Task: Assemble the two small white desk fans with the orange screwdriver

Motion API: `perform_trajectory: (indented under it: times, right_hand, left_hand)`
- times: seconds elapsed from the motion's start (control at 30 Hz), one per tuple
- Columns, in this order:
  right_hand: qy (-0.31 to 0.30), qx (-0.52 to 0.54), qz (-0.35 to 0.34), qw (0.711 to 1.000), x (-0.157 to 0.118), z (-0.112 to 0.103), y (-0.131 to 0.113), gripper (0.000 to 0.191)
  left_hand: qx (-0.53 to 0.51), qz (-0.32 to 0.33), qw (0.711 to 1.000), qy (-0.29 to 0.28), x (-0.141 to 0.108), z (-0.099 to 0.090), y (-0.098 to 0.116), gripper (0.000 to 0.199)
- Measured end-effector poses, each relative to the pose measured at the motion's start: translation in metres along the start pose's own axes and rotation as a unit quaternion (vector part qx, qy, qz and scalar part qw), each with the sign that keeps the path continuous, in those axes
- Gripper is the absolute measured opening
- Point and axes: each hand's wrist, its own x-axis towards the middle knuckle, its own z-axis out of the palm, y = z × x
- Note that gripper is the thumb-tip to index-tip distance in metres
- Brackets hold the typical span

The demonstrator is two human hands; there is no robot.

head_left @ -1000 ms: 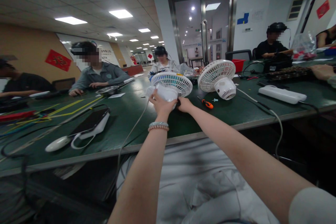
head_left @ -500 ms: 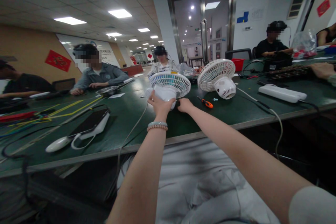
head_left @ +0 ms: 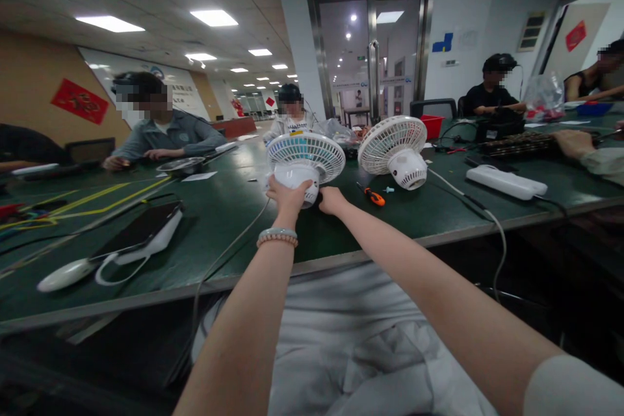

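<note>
A white electric fan [head_left: 308,153] rests on the green table, its round grille tipped upward. My left hand [head_left: 288,197] is wrapped around the fan's rear housing, thumb across its near side. Close beside the housing, my right hand [head_left: 332,201] is closed, fingertips pinched at a small dark piece that I cannot identify. A second white fan [head_left: 408,170] lies to the right with its back toward me. Between the two fans and nearer to me is a screwdriver [head_left: 374,197] with an orange and black handle, and a small pale blue part [head_left: 389,190] lies by it.
A white power strip [head_left: 507,182] lies at right, and a phone on a white power bank [head_left: 139,234] at left. Fan cords [head_left: 229,247] hang over the table edge [head_left: 390,248]. A metal bowl [head_left: 181,167] is farther back. Several people sit around the table.
The view has turned slightly right, so most things appear farther left. Both hands keep their places at the fan, with little visible movement.
</note>
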Motion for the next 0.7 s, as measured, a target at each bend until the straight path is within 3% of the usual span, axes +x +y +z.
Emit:
perform_trajectory:
  times: [0.13, 0.27, 0.33, 0.43, 0.5, 0.63, 0.7]
  right_hand:
    - [0.009, -0.003, 0.002, 1.0, 0.0, -0.003, -0.001, 0.037]
    - [0.024, 0.032, 0.005, 0.999, -0.001, -0.005, 0.001, 0.038]
    - [0.027, 0.057, 0.007, 0.998, -0.001, -0.006, 0.002, 0.041]
    - [0.032, 0.069, 0.006, 0.997, -0.002, -0.009, 0.001, 0.045]
    - [0.053, 0.07, 0.0, 0.996, -0.004, -0.013, -0.002, 0.043]
    - [0.122, 0.092, -0.034, 0.988, -0.009, -0.029, -0.007, 0.031]
    - [0.149, 0.108, -0.056, 0.981, -0.012, -0.043, -0.006, 0.027]
  left_hand:
    - [0.019, -0.036, 0.999, -0.002, 0.008, -0.001, 0.001, 0.103]
    - [0.086, -0.082, 0.992, -0.041, 0.011, -0.008, 0.005, 0.104]
    - [0.124, -0.092, 0.988, -0.028, 0.006, -0.011, 0.01, 0.095]
    - [0.189, -0.03, 0.98, 0.058, -0.005, -0.009, 0.018, 0.065]
    - [0.21, -0.006, 0.974, 0.085, -0.01, -0.005, 0.023, 0.054]
    - [0.229, -0.02, 0.971, 0.069, -0.013, -0.002, 0.033, 0.057]
    - [0.246, 0.017, 0.968, 0.054, -0.016, -0.002, 0.041, 0.065]
